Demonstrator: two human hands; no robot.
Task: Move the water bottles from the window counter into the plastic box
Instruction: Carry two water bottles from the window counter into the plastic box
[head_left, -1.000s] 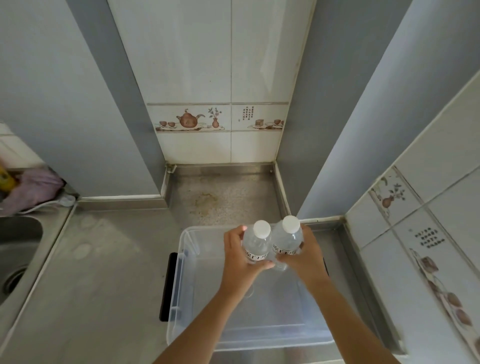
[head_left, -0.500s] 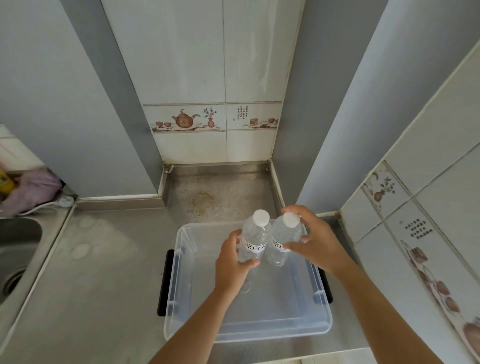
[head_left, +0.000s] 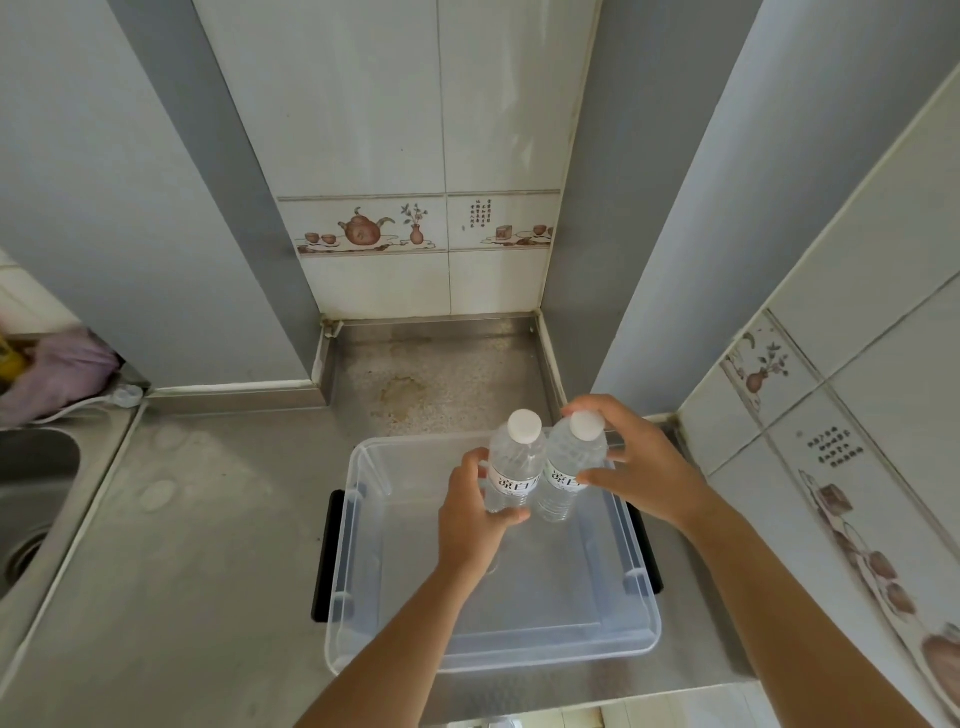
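Clear water bottles upright, caps up, in the plastic box; left hand gripping one, right hand loosely spread.

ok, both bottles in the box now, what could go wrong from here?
1. The left bottle and right bottle stand upright and touching; releasing one roughly could tip both.
2. The right hand reaches over the right cap, so withdrawing may snag it.
3. The left hand grips low inside the plastic box; pulling out could drag its bottle.

Sink cut off left
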